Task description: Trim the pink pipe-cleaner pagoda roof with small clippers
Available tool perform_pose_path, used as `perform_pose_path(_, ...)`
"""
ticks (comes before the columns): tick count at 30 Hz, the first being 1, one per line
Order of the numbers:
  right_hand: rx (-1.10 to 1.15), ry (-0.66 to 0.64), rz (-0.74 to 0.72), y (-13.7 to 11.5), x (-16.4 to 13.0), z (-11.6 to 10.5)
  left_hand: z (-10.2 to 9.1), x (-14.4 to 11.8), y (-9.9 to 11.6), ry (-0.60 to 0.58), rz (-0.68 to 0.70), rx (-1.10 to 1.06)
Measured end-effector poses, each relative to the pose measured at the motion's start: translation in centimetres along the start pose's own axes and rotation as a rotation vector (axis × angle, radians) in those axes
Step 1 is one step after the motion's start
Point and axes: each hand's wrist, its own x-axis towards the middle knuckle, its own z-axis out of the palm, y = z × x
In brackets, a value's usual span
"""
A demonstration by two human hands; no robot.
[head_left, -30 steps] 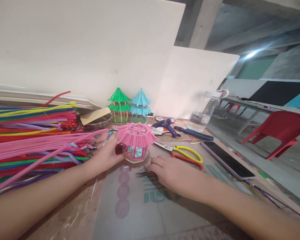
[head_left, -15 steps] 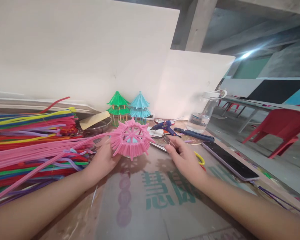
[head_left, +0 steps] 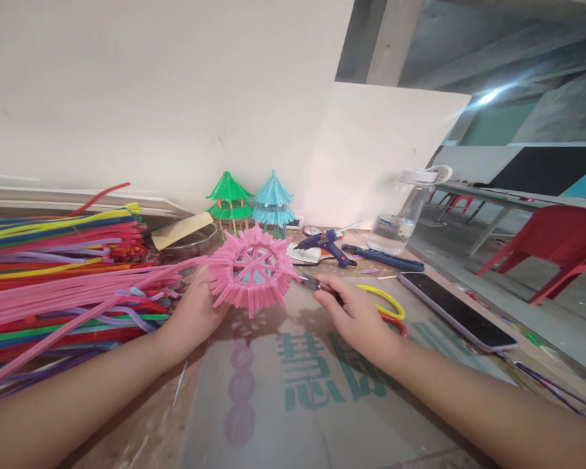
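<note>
My left hand (head_left: 195, 312) holds a pink pipe-cleaner pavilion (head_left: 251, 273) tipped on its side above the table, its spoked roof facing me. My right hand (head_left: 354, 314) grips the scissors (head_left: 371, 299) with yellow and red handles just right of the pink pavilion, the blades pointing towards it. A finished green pavilion (head_left: 228, 203) and a blue pavilion (head_left: 272, 202) stand upright at the back against the white board.
A big pile of coloured pipe cleaners (head_left: 63, 273) fills the left side. A blue glue gun (head_left: 327, 246), a dark tool (head_left: 385, 258), a water bottle (head_left: 404, 218) and a phone (head_left: 461, 316) lie to the right. A red chair (head_left: 551, 251) stands beyond the table edge.
The pink pavilion was lifted off the table and tipped so its roof faces me. My right hand left the tabletop and took hold of the scissors.
</note>
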Motion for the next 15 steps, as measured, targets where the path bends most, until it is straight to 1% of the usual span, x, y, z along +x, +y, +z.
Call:
perform_pose_path(7,0.0,0.004,0.031,0.06,-0.06,0.24,-0.09,0.13,0.35,-0.002,-0.038,-0.039)
perform_pose_path(15,0.032,-0.009,0.034,-0.22,-0.01,0.12,-0.14,0.24,0.77,0.006,-0.009,-0.076)
